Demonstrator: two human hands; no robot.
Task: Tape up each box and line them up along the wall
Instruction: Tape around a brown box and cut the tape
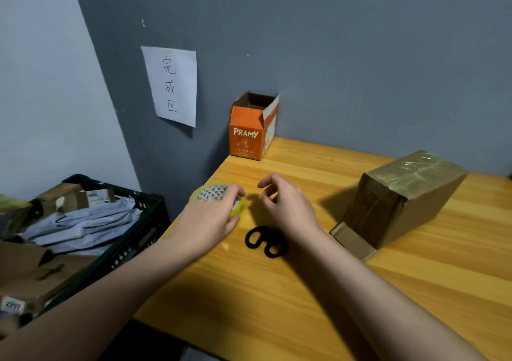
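The left hand [213, 216] lies over the tape roll [214, 197], fingers and thumb curled round its rim. Just right of the roll, the right hand [285, 205] hovers with loosely curled fingers, holding nothing. Black scissors [266, 240] sit right below it. The orange box [253, 127] stands open-topped behind the roll at the wall; the taped brown box [401, 200] lies far right. Left of the roll, a black crate [138, 238] holds parcels.
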